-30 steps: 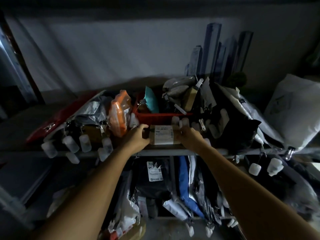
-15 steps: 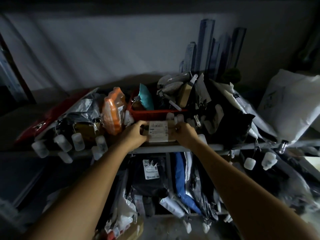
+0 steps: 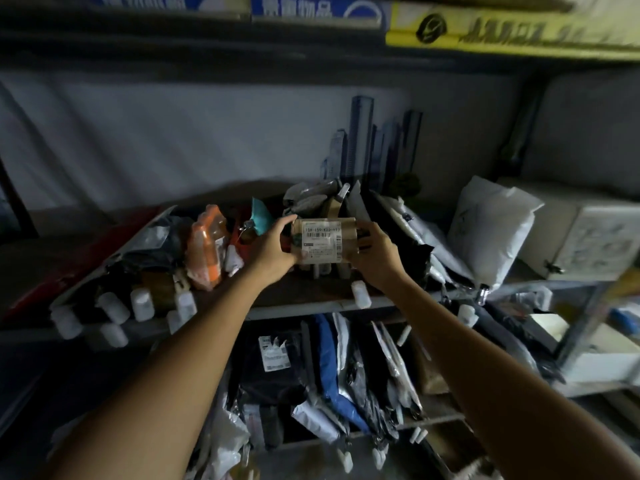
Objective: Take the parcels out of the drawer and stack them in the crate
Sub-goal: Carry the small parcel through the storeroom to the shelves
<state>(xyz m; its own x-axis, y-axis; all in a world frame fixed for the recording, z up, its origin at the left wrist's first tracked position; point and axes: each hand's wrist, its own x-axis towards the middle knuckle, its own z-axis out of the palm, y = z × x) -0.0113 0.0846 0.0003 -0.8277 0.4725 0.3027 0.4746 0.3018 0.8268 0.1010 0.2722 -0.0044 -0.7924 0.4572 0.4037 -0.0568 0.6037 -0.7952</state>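
Observation:
A small brown cardboard parcel (image 3: 323,241) with a white printed label is held up in front of the shelf, label facing me. My left hand (image 3: 273,252) grips its left end and my right hand (image 3: 375,256) grips its right end. Behind the parcel, only a sliver of the red crate (image 3: 242,233) shows, packed with upright parcels such as a teal packet (image 3: 261,218) and grey bags (image 3: 311,197). The crate's front rim is hidden by the parcel and my hands.
An orange packet (image 3: 207,251) and dark bags with white tags (image 3: 142,304) fill the shelf at left. Black and white mailers (image 3: 415,244) and a white bag (image 3: 491,226) crowd the right. The lower compartment (image 3: 325,375) holds more upright mailers. A shelf edge (image 3: 311,308) runs below my hands.
Both hands have lifted the labelled parcel off the shelf front and raised it in front of the red crate. The camera has tilted up, showing the shelf above.

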